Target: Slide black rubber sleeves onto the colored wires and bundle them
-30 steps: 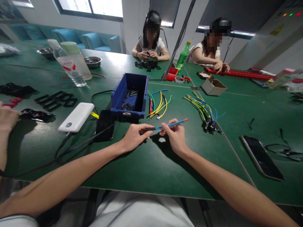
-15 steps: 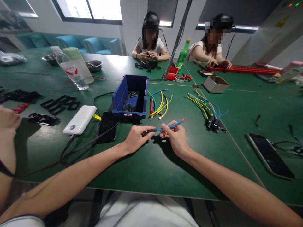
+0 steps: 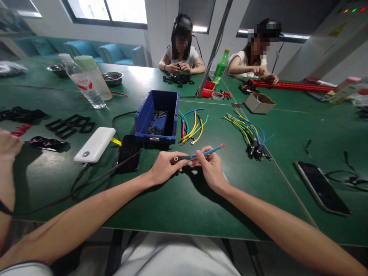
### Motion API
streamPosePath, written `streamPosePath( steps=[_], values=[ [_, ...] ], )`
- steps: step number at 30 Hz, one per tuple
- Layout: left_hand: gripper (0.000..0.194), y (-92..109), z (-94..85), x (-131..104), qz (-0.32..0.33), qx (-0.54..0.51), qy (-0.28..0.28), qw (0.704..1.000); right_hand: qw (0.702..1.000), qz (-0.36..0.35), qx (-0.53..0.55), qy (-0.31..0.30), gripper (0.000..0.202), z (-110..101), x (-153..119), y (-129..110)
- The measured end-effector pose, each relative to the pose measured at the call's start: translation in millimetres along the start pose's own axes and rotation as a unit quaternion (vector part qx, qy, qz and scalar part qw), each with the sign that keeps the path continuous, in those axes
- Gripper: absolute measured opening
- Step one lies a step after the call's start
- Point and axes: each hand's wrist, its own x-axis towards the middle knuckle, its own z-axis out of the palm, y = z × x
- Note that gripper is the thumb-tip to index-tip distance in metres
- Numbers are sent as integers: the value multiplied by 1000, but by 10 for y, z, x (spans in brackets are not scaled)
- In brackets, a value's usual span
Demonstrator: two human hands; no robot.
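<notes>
Between my two hands is a short blue wire [image 3: 213, 150] with bare copper strands at its right end. A black sleeve [image 3: 183, 157] covers its left part, and a ring terminal shows at that tip. My left hand [image 3: 166, 167] pinches the sleeve between thumb and fingers. My right hand [image 3: 211, 167] is closed on the blue part, thumb on top. Just beyond, a blue bin [image 3: 156, 138] holds several black sleeves. Right of it lie loose yellow, green and blue wires [image 3: 196, 130] with ring terminals. A larger wire bundle [image 3: 244, 128] with black sleeved ends lies farther right.
Left are a white power bank [image 3: 96, 145] with a cable, a dark phone [image 3: 128, 153] and black frames [image 3: 70, 125]. Another phone [image 3: 320, 188] lies right. Bottles, a cardboard box [image 3: 260, 103] and a slanted pole [image 3: 215, 48] stand farther back. Two people work across the table; another person's hand [image 3: 10, 145] is at left.
The view shifts slightly. My left fingers have moved a little along the sleeve, and the ring terminal now shows more plainly. Both hands still hold the wire.
</notes>
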Motion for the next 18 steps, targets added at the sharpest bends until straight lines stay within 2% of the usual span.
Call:
streamPosePath(
  steps=[18],
  values=[
    [37,-2,16,2,-30,-19,4,999,1000,-8,19,-10,33,-5,5,23]
  ],
)
